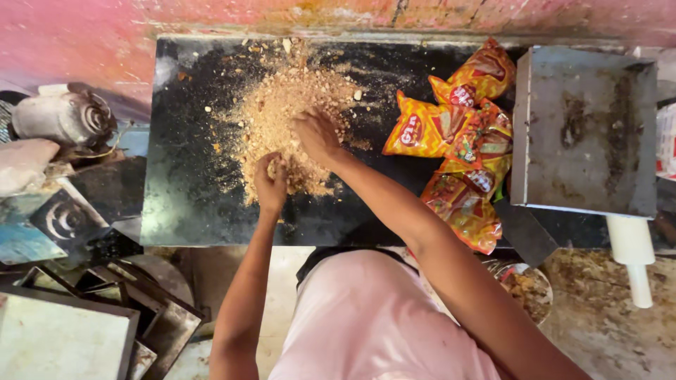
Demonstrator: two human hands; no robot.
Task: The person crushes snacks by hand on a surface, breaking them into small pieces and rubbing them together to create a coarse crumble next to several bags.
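**Tan crumbs on black, orange packets beside**

We see a black table, its dark top dusted with pale specks. On it we find a heap of crumbs in sandy tan, with a few lighter cream bits scattered round it. To one side we note the snack packets: orange and yellow in zigzag stripes, each with a red patch and some green. Next to them we see a grey metal tray marked with darker brown stains. Behind the table we make out a wall of blotchy pink with orange streaks. We see a pale pink garment below.
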